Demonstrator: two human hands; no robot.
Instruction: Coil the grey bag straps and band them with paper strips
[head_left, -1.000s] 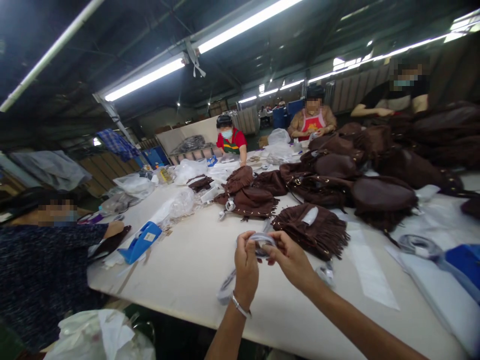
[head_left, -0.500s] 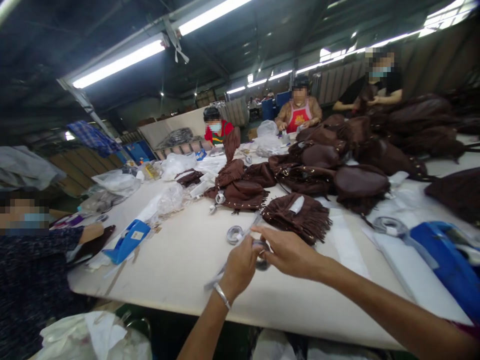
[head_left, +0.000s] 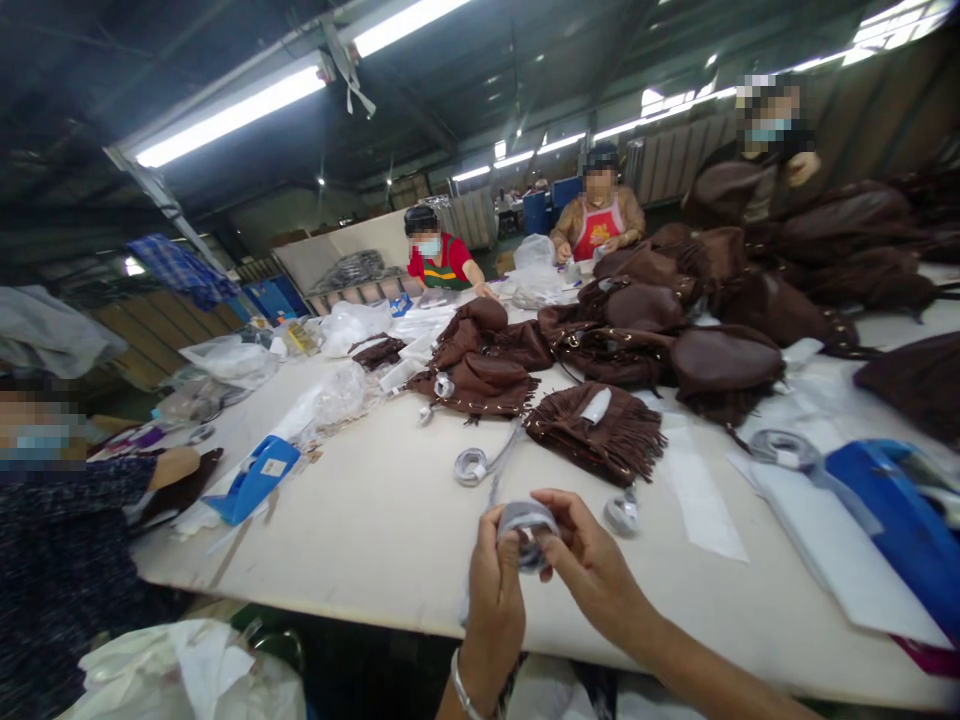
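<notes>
Pale table (head_left: pixel 360 530), brown bags (head_left: pixel 562 430), bright lights (head_left: pixel 232 116), left hand (head_left: pixel 499 585) and right hand (head_left: pixel 592 560), fingers around gray coil (head_left: pixel 525 516), nearer table edge than before

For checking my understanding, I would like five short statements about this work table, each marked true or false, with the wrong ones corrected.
1. The left hand and right hand hold one grey coil. True.
2. A bracelet circles the right wrist. False: the bracelet is on the left wrist.
3. A blue tape dispenser is in the picture's left half. True.
4. The fringed bag nearest the hands is white. False: the fringed bag is dark brown.
5. Another coil lies beyond the hands. True.
</notes>
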